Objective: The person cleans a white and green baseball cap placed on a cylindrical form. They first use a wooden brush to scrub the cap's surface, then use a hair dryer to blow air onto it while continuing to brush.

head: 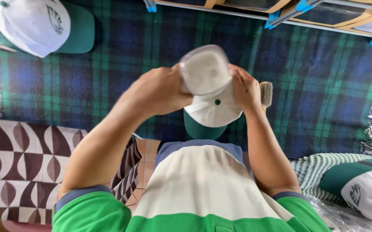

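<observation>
I hold a clear round plastic container (205, 71) of white powder up near my chest with both hands. My left hand (160, 91) wraps its left side. My right hand (245, 90) grips its right side. The container looks blurred. Below it, on the blue and green plaid blanket (319, 73), lies a white cap with a green brim (211, 115). A wooden brush (266, 93) with pale bristles lies just right of my right hand, partly hidden by it.
Another white and green cap (36, 25) lies at the top left. A third such cap (362, 189) rests at the lower right on a striped cloth. A brown and white patterned mat (27, 159) covers the left. Metal frame legs (280, 13) cross the top.
</observation>
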